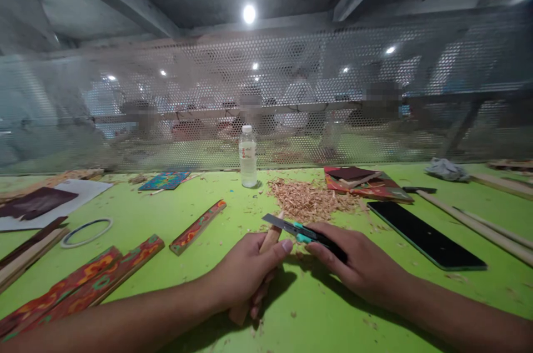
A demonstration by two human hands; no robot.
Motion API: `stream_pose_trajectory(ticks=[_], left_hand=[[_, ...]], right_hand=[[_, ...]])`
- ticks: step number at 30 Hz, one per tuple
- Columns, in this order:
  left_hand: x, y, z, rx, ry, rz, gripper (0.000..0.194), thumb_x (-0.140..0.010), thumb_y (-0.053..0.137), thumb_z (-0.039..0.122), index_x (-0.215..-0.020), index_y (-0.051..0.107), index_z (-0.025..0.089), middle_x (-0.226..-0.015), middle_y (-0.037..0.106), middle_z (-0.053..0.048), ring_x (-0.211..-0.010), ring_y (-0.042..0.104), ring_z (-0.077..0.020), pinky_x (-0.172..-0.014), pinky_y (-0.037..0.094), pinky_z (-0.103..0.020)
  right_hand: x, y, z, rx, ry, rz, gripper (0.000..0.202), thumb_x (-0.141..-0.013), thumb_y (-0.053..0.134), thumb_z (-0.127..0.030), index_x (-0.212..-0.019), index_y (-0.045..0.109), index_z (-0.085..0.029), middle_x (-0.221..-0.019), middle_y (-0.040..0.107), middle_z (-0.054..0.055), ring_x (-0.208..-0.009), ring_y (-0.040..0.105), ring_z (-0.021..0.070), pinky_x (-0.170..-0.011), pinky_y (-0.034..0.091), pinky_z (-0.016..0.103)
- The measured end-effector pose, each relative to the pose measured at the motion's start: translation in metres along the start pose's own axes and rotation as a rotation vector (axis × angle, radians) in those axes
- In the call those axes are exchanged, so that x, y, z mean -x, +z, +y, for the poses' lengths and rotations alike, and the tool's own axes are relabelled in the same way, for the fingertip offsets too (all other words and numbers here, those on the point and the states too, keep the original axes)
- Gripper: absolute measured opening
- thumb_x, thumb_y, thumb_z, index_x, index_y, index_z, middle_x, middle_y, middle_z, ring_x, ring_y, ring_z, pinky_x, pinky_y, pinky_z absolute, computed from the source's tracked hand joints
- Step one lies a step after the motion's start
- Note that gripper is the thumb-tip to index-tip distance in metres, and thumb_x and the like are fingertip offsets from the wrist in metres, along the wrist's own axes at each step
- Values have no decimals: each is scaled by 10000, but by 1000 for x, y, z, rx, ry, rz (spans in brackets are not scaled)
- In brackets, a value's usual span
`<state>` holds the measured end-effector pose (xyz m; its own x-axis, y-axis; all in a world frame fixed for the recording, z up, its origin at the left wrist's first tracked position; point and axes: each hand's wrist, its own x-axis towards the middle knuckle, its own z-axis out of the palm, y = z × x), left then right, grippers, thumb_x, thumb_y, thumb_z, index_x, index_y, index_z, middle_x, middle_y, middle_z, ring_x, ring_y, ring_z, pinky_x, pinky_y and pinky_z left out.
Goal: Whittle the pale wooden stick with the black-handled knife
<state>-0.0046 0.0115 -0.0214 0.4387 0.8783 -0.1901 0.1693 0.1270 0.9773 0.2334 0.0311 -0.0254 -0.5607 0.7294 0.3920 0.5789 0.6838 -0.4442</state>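
Note:
My left hand (250, 270) is wrapped round a pale wooden stick (270, 238), whose narrowed tip points up and away from me; its thicker end shows below the hand. In my right hand (353, 261) is a black and teal utility knife (308, 233), gripped by its handle. The extended blade lies across the stick near its tip, just above my left thumb. Beyond both hands, a heap of curled wood shavings (310, 201) covers part of the green table (216, 319).
A water bottle (248, 159) stands behind the shavings. Right of my hands lie a black phone (425, 235), a hammer (470, 220) and sandpaper (353, 173) on a painted board. Painted wood strips (83, 286) and a ring (86, 232) lie left. A perforated screen (200, 136) borders the back.

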Motion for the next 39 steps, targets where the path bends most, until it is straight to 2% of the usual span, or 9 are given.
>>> stream_pose_trajectory(ticks=[5,10,15,20,25,33,39], left_hand=[[1,-2,3,-57,-14,-31,529,-815,631,719,-730,520,210,-328,410,102,-247,380,-91,-253,398,-176],[1,-4,3,-70,-2,-53,449,-854,654,631,-803,566,193,-341,448,97,-251,396,-89,-258,401,-165],[0,-4,-1,-21,32,-32,431,-896,603,626,-806,522,213,-376,427,118,-258,393,-82,-261,417,-169],[-2,-1,-1,21,30,-10,460,-875,621,644,-765,463,227,-404,405,128,-261,376,-71,-246,402,-164],[-2,-1,0,29,21,-5,457,-867,623,658,-810,506,220,-412,407,128,-263,373,-69,-249,410,-165],[-5,-2,-3,20,15,7,515,-854,615,679,-677,464,219,-373,410,105,-252,377,-71,-245,385,-163],[-5,-4,-5,-14,19,5,475,-864,610,665,-751,500,217,-383,408,123,-250,369,-74,-250,401,-171]], right_hand=[[3,0,4,17,-90,-91,371,-998,495,-443,-1269,593,-211,-1115,741,82,-951,705,214,-800,546,357],[2,2,6,21,-83,-74,368,-1005,481,-439,-1276,586,-212,-1129,737,97,-952,708,221,-808,546,370],[2,3,7,16,-56,-31,311,-1018,455,-430,-1239,590,-259,-1130,734,76,-942,703,212,-787,538,351],[1,3,6,-10,-36,-27,318,-1022,443,-440,-1236,587,-255,-1108,733,74,-931,697,209,-786,527,347],[1,3,5,-40,-8,-59,321,-1022,438,-457,-1222,586,-253,-1068,727,65,-900,683,205,-777,509,352],[1,4,6,-65,3,-71,309,-1022,436,-468,-1191,586,-257,-1025,714,53,-877,660,196,-775,483,343],[0,2,4,-70,0,-93,290,-1012,451,-460,-1153,590,-248,-1001,708,49,-848,645,186,-753,465,327]])
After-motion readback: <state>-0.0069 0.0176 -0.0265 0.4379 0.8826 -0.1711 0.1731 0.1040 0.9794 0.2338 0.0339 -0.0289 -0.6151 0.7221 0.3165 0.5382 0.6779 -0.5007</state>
